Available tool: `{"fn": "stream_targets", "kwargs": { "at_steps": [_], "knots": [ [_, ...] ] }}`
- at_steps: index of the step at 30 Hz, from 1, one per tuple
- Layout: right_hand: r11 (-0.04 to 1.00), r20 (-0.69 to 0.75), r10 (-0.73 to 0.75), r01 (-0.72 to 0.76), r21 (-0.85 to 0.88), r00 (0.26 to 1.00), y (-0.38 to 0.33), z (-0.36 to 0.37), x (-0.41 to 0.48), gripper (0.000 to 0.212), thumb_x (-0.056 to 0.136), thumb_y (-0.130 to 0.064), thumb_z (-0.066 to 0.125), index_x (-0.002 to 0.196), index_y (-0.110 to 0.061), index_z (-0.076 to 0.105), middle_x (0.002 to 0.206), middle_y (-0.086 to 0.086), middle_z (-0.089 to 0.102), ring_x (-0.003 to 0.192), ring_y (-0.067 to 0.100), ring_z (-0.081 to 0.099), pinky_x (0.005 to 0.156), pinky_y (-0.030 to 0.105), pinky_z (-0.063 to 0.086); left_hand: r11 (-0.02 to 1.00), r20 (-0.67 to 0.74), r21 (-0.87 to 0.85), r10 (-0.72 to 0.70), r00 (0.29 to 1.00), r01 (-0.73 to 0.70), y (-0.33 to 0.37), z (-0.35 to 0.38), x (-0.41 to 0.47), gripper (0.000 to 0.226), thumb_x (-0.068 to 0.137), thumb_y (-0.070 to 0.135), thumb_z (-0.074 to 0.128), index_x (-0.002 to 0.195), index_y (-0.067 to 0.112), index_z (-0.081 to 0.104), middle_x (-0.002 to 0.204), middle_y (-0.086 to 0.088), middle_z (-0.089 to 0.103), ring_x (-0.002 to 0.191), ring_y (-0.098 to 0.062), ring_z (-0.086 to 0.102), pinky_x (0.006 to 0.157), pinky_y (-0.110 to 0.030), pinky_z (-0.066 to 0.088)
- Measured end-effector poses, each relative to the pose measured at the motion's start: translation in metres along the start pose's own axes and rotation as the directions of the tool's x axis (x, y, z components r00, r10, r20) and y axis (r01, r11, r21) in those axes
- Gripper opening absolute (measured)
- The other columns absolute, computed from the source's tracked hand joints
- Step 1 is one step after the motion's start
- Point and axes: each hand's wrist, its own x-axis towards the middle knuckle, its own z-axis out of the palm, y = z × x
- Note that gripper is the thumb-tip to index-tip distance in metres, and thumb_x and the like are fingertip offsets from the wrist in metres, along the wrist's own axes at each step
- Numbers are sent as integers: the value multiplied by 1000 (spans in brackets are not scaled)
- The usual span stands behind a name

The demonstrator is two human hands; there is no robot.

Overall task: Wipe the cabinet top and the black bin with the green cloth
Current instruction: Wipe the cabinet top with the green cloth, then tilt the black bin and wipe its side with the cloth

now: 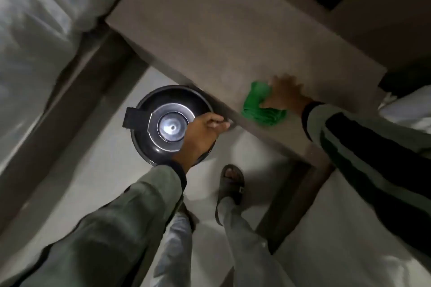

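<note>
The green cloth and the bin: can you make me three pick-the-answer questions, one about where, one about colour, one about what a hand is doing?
1. Where is the green cloth?
A. on the cabinet top
B. on the floor
C. inside the bin

2. What colour is the round bin?
A. white
B. red
C. black with a silver lid centre

3. What is the right hand doing?
A. hanging free
B. pressing the cloth down
C. holding a sandal

Answers: 1 A, the cloth lies near the cabinet's front edge; 2 C, the dark rim rings a shiny middle; 3 B, the palm lies flat on the cloth.
</note>
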Motion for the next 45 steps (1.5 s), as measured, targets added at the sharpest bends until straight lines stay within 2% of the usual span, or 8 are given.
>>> {"fn": "stream_targets", "kwargs": {
  "at_steps": [6, 11, 15, 18, 21, 23, 27, 45],
  "knots": [
    [851, 278, -350, 181, 493, 894, -10, -2, -31, 44, 54, -8, 90, 69, -26, 53, 69, -13, 58, 67, 10, 58, 60, 26, 44, 982, 303, -189, 38, 952, 21, 14, -3, -6, 91, 77, 21, 85, 151, 22, 33, 133, 18, 46, 118, 4, 49, 86, -3, 43],
    [747, 16, -281, 208, 631, 959, -33, 42, -73, 65, 66, -7, 84, 122, -13, 52, 124, 13, 55, 112, 25, 54, 95, 43, 47, 925, 305, -258, -195, 932, 278, -3, -9, -21, 9, 87, 20, 75, 88, 11, 77, 82, -1, 80, 89, -27, 73, 83, -30, 60],
    [554, 210, -335, 12, 833, 919, -50, 97, -120, 95, 68, -21, 77, 145, -40, 24, 136, -14, 42, 117, 5, 47, 90, 26, 43, 892, 171, -189, -382, 908, 411, -11, -7, -23, 23, 89, 34, 71, 79, 13, 72, 80, -4, 77, 88, -25, 72, 86, -41, 58],
    [531, 192, -156, -82, 844, 969, -45, 136, -122, 77, 75, -10, 74, 142, -25, 38, 127, -7, 56, 113, 12, 55, 90, 29, 48, 870, 366, -80, -429, 826, 487, -1, -1, -27, 64, 93, 70, 35, 104, 20, 73, 101, 0, 77, 96, -9, 67, 94, -40, 50],
    [298, 198, 140, -231, 926, 970, -35, 163, -112, 47, 79, 10, 63, 124, -3, 59, 111, 14, 70, 87, 21, 67, 70, 20, 59, 927, 51, 342, -180, 982, 152, -10, 0, -12, 81, 94, 72, 23, 100, 11, 75, 102, -12, 75, 101, -20, 64, 105, -48, 40],
    [262, 280, 254, -344, 902, 926, -28, 183, -110, 41, 80, 10, 61, 120, 2, 60, 106, 18, 69, 72, 17, 61, 44, 11, 48, 629, -55, 777, 86, 995, -11, -24, 3, 6, 67, 91, 69, 40, 133, 19, 55, 142, -23, 51, 139, -42, 35, 110, -65, 24],
    [350, 362, 392, -501, 791, 845, -16, 232, -98, 39, 83, -3, 62, 122, 1, 57, 119, 24, 65, 96, 33, 64, 67, 27, 53, 460, -54, 887, 4, 999, 46, -66, 42, 35, 120, 72, 65, 72, 156, 30, -6, 162, -26, -19, 145, -53, -19, 106, -82, 6],
    [702, -315, -319, 446, 555, 894, -243, 217, -49, 95, 75, 11, 56, 151, -31, 19, 162, 7, 19, 149, 36, 13, 119, 51, 17, 754, 155, 640, 62, 986, -148, -154, -198, -4, 134, 49, 82, 70, 154, 34, 1, 161, -24, -23, 147, -48, -11, 114, -73, 13]
  ]
}}
